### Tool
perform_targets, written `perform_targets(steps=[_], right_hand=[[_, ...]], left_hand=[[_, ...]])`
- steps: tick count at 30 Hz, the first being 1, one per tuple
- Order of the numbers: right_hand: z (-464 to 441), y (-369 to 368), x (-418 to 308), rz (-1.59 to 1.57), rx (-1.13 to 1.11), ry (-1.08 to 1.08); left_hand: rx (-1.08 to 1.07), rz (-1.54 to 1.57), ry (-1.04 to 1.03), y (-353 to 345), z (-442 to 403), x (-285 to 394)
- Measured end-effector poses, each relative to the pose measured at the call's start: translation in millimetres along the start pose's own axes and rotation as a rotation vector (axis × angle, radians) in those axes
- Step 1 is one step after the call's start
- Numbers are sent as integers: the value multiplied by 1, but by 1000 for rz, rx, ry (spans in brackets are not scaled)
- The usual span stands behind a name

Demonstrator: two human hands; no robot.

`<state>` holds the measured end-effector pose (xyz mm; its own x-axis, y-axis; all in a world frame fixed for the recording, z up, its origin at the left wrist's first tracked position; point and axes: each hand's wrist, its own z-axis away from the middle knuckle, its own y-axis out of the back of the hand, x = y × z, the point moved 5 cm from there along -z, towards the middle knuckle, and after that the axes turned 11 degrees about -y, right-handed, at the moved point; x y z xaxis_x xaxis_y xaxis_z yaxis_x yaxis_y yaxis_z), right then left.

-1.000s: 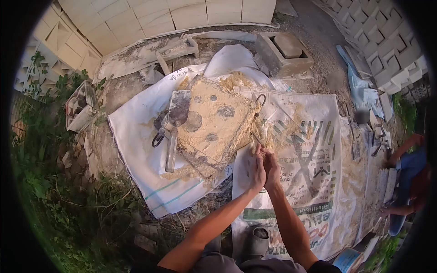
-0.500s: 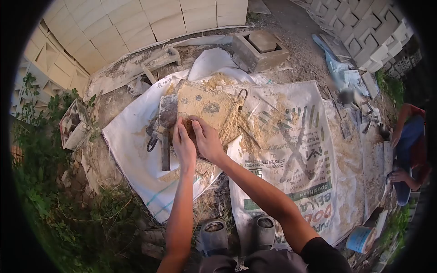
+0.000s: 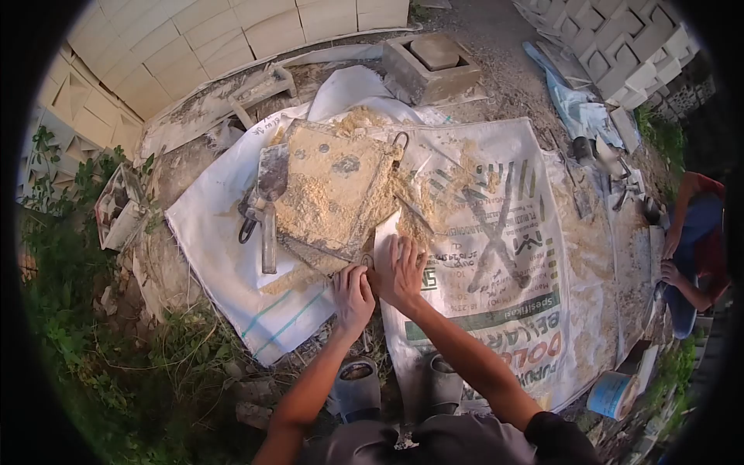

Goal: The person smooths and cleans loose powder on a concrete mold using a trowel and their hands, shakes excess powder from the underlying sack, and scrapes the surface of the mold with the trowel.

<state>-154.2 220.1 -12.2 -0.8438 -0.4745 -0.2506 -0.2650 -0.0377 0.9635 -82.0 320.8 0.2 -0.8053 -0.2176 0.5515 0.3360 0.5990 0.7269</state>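
A square, sand-covered mould or plate (image 3: 333, 182) with metal loops at its sides lies on the white sacks. On its left edge rests what looks like a trowel (image 3: 269, 240), with a grey blade and a straight handle. My left hand (image 3: 353, 298) is at the mould's near corner, its fingers curled together; what they grip, if anything, is hidden. Beside it, my right hand (image 3: 400, 271) lies with fingers stretched over the edge of the printed sack (image 3: 496, 256). Damp sand is heaped on the mould and spilled along its right side.
A concrete block mould (image 3: 434, 70) stands behind the sacks, near stacked pale blocks (image 3: 194, 46). A blue-and-white tub (image 3: 610, 394) is at lower right. Another person (image 3: 697, 248) crouches at far right. Plants (image 3: 85, 325) grow on the left.
Both hands have moved from the sand on top of the mould down toward its near corner and the sack edge. The right fingers have spread flat; the view has shifted slightly.
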Motion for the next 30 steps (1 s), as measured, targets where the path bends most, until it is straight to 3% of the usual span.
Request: perform_targets(steps=[1,3,7,8,13,15,17,21,24,25,27,28,30], right_hand=[[-6,-1,6,7,9,-5],[-23,-20,11,-33,-298,-109],[-57,8,51,-203,-416,-229],[-53,2,54,-238,-256,-202],[-49,5,47,-286,-283,-297],[-50,19,49,-280,-351,-276],[-50,30,53,-288,-349,-288],[-50,40,59,-291,-385,-324],[-46,42,62,-267,-389,-341],[-47,46,63,-263,-387,-344],[-48,50,60,-253,-418,-367],[-46,47,60,-249,-422,-365],[-44,47,60,-271,-354,-347]], left_hand=[[-16,116,-19,-5,-7,3],[14,113,-26,-9,-22,12],[12,172,-273,-2,-46,55],[-27,151,-313,-2,-51,62],[-200,-67,-213,-7,-61,46],[-147,-20,-258,-6,-68,47],[-539,-114,-238,-22,-68,47],[-409,-240,-350,-63,-70,42],[-355,680,831,-75,-70,31],[-358,686,830,-100,-63,17],[-130,1146,833,-159,-54,-15],[134,1566,1233,-167,-59,-7],[155,1413,1244,-160,-84,4]])
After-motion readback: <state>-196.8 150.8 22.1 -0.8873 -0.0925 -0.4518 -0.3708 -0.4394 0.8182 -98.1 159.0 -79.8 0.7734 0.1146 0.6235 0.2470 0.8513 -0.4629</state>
